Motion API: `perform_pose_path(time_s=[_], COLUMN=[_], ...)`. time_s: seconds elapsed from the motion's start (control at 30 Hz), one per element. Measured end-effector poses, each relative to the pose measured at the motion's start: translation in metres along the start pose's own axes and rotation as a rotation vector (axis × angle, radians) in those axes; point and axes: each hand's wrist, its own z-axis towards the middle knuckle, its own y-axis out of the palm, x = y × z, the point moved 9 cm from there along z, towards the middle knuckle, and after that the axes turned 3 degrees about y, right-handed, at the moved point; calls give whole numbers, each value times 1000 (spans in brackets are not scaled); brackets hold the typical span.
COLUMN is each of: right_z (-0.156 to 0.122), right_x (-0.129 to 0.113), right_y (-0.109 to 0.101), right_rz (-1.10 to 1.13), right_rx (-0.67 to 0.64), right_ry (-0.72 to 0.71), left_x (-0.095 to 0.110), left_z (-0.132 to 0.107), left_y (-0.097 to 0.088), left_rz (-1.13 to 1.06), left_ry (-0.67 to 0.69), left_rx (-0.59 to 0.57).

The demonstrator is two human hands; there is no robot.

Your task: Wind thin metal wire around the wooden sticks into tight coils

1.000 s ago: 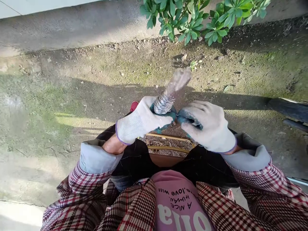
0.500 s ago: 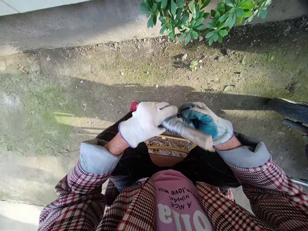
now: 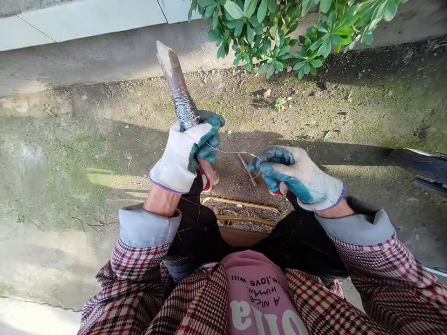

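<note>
My left hand (image 3: 181, 151), in a white glove with a teal coated palm, is closed round a short wooden stick (image 3: 172, 72). The stick is tilted, its broken end pointing away from me. Thin metal wire (image 3: 186, 110) is wound closely round its middle, just above my fist. A loose strand (image 3: 230, 152) of this wire runs across to my right hand (image 3: 296, 177), gloved alike, whose thumb and fingers pinch it. Close to those fingertips is a thin brown rod (image 3: 247, 170); whether it touches the wire or lies on the ground, I cannot tell.
Below my hands, between my legs, are yellow metal bars (image 3: 244, 203). A leafy green bush (image 3: 275, 37) grows at the back by a low concrete wall (image 3: 115, 56). At the right edge is a dark wheel-like object (image 3: 419, 160). Mossy ground (image 3: 63, 163) stretches to the left.
The stick has swung from pointing right and towards me to pointing away on the left. My left hand has turned and moved left; a wire strand now spans the wider gap between my hands.
</note>
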Motion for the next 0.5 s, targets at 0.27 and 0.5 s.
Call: perform_pose_path(time_s=[0.27,0.5], right_z=[17,43], right_x=[1,21], right_y=[-36,-28], right_rz=[-276,-641], right_rx=[98,-15], right_ry=[-123,-278], left_x=[11,-36], left_z=[10,12], left_y=[-4,12], left_rz=[-227,-45], left_ry=[8,-73], left_rx=[-3,17])
